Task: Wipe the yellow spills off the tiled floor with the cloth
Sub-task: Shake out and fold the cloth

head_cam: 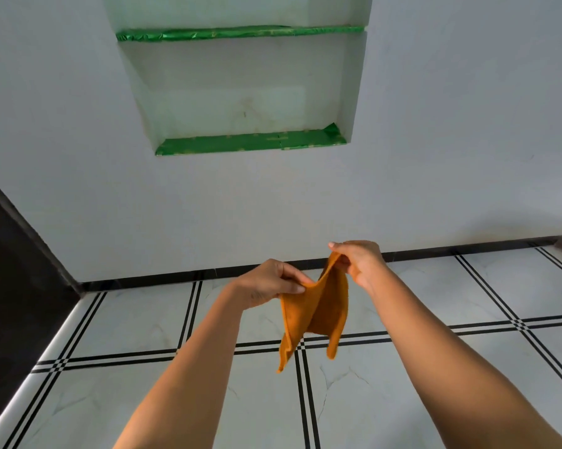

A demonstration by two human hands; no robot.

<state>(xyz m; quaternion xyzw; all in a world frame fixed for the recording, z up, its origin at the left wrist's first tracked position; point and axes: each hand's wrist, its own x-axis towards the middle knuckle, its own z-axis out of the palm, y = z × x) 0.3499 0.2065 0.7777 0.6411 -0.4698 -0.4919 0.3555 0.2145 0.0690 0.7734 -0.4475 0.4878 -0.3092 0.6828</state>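
I see my left hand (266, 283) and right hand (359, 262) pinching the top edge of the limp orange terry cloth (315, 314), held above the white black-lined tiled floor (402, 384), no yellow spills visible, so I risk wiping the wrong tile or dropping a corner

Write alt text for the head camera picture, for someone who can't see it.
Two bare hands, left and right, hold an orange cloth up by its top edge above a white tiled floor with black lines. Behind, a white wall niche has green-lined shelves.
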